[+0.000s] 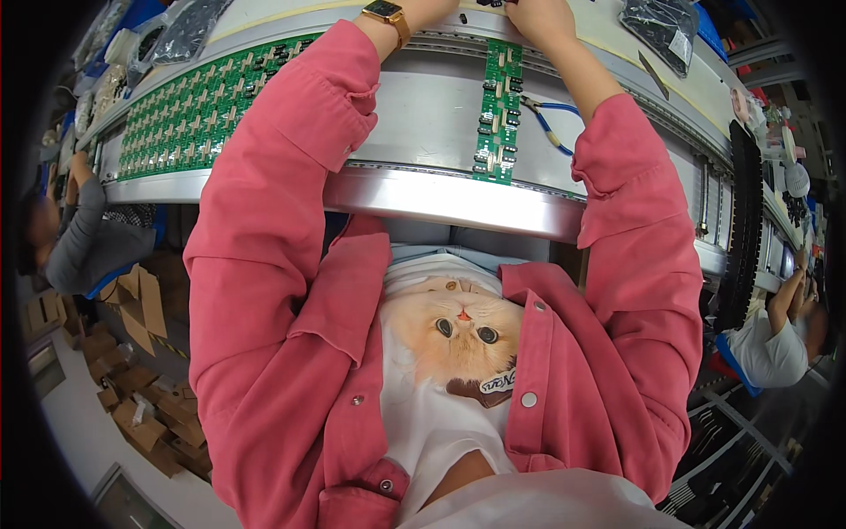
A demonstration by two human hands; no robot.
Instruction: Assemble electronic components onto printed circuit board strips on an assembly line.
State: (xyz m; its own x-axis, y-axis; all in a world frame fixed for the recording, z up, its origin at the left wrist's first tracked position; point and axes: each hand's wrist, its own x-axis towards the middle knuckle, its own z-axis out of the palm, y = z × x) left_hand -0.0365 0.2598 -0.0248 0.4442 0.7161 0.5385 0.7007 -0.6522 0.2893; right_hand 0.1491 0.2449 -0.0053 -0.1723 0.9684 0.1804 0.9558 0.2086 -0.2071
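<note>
My left hand [429, 11] reaches to the top edge of the picture, with a gold watch [384, 11] on its wrist. Its fingers are cut off from sight. Beside it, my right hand [544, 21] is curled closed, its fingertips next to small black parts [487, 3]; what it pinches is too small and cut off to make out. Below the hands, a narrow strip of green circuit boards [500, 110] lies across the metal rails. Blue-handled pliers [552, 123] rest just right of this strip. A larger group of green circuit boards [198, 110] sits to the left, partly behind my left sleeve.
A metal rail [458, 201] runs along the near edge of the bench. Plastic bags of parts [659, 31] lie at the far right and far left. A black slotted strip [743, 229] stands at the right. Other people [106, 238] sit on both sides; cardboard boxes [150, 414] fill the left floor.
</note>
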